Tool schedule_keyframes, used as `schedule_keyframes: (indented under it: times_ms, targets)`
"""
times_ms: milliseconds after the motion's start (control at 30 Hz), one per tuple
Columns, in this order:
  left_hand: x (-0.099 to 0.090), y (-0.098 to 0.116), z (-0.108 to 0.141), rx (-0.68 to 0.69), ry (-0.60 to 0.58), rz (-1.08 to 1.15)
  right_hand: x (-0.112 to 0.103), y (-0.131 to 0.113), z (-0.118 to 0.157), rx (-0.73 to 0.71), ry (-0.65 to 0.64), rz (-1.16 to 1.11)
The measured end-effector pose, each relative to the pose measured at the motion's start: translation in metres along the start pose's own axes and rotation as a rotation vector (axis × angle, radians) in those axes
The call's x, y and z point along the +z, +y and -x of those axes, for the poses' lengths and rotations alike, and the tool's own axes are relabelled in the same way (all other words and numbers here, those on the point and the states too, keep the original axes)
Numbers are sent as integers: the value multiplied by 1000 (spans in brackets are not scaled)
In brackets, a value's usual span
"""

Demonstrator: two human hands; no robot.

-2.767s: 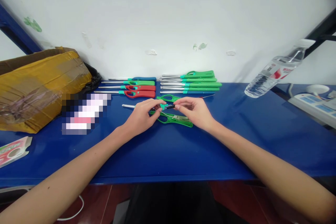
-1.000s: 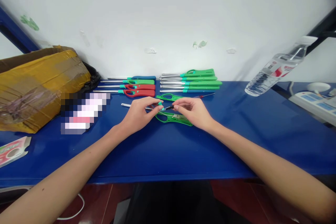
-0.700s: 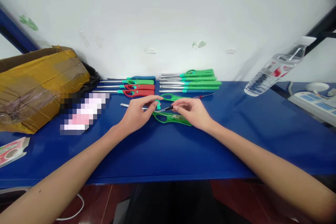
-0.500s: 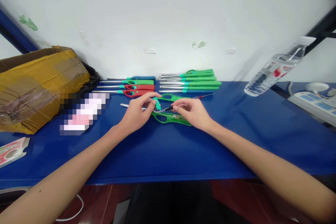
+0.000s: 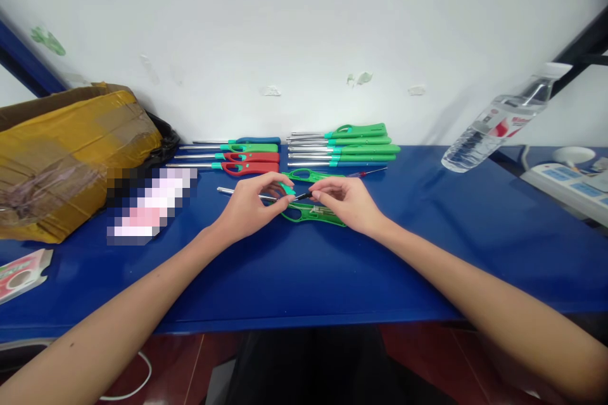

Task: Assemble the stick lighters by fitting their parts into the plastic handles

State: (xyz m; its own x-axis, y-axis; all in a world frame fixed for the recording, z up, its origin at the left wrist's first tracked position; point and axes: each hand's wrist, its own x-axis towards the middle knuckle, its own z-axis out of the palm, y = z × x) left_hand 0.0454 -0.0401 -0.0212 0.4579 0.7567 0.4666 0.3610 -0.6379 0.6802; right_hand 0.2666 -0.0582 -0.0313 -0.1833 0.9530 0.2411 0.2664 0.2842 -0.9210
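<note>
Between the fingers of my left hand (image 5: 254, 205) is a small teal plastic piece (image 5: 287, 189). My right hand (image 5: 349, 204) pinches a thin black part (image 5: 304, 195), whose tip meets my left fingertips. Under my hands lies an open green lighter shell (image 5: 304, 216) with small metal parts inside. A second green shell half (image 5: 313, 175) rests just behind. One metal tube (image 5: 225, 190) sticks out to the left, partly hidden by my left hand. Behind the right hand is a screwdriver (image 5: 363, 174).
Red, green and blue lighters (image 5: 251, 157) lie at the back left, and a stack of green ones (image 5: 363, 142) at the back centre. A taped box (image 5: 71, 158) stands left. At right are a water bottle (image 5: 494, 120) and a power strip (image 5: 565, 186).
My left thumb and fingers have shifted slightly right, closer to the black part. The teal piece has turned and is more covered by the fingers. My right hand has hardly moved.
</note>
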Motion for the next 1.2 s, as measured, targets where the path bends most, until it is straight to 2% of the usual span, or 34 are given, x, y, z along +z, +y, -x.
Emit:
schedule_keyframes:
  times_ms: [267,467,833,1200]
  targets:
    - [-4,0,-2,180,13,-217,-1,0,0,-26,15,26]
    - [-2,0,0,256,3,-229,-2,-4,2,-31,41,7]
    - [1,0,0,282,114,-287,-2,-12,8,-30,85,-49]
    - [6,2,2,276,95,-230,2,-10,10,-14,64,-98]
